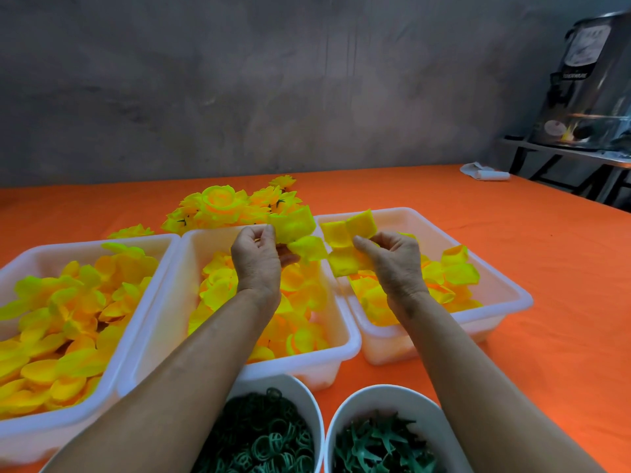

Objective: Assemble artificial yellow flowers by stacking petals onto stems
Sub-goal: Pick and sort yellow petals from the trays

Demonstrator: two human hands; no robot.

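Note:
My left hand is raised over the middle white bin and pinches a yellow petal layer between thumb and fingers. My right hand is held over the right white bin and pinches a second yellow petal layer with squarish lobes. The two petal pieces hang close together, a small gap between them. All three bins hold loose yellow petals, the left bin the fullest. Finished yellow flowers lie in a heap behind the bins.
Two white bowls stand at the near edge: one with green rings, one with green star-shaped calyx pieces. An orange cloth covers the table. A white roll lies at the far right. A grey wall stands behind, and a metal stand carrying a shiny urn is at right.

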